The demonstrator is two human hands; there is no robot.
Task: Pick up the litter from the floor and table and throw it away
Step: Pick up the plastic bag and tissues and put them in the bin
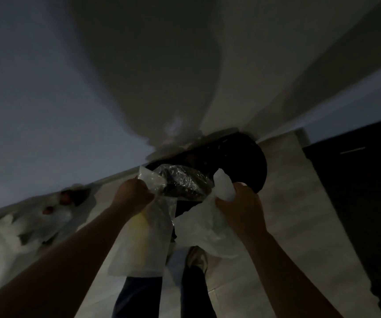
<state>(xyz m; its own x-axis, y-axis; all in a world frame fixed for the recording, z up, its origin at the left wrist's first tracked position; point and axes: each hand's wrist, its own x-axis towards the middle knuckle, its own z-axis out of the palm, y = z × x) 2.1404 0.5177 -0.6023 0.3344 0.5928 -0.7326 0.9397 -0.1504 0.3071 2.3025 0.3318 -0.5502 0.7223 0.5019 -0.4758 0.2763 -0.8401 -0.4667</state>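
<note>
A black bin (237,161) with a dark liner stands open against the wall in dim light. My left hand (133,195) is closed on clear plastic wrapping (182,180) that bulges over the bin's mouth. A pale plastic bag with a yellowish patch (141,239) hangs below that hand. My right hand (240,207) grips a white plastic bag (203,226) at the bin's near edge, and a bunched white end (224,187) sticks up from my fist.
A white bag with dark reddish items (47,216) lies by the wall on the left. A dark cabinet (364,203) stands on the right. My legs and a shoe (196,260) are on the pale tiled floor below.
</note>
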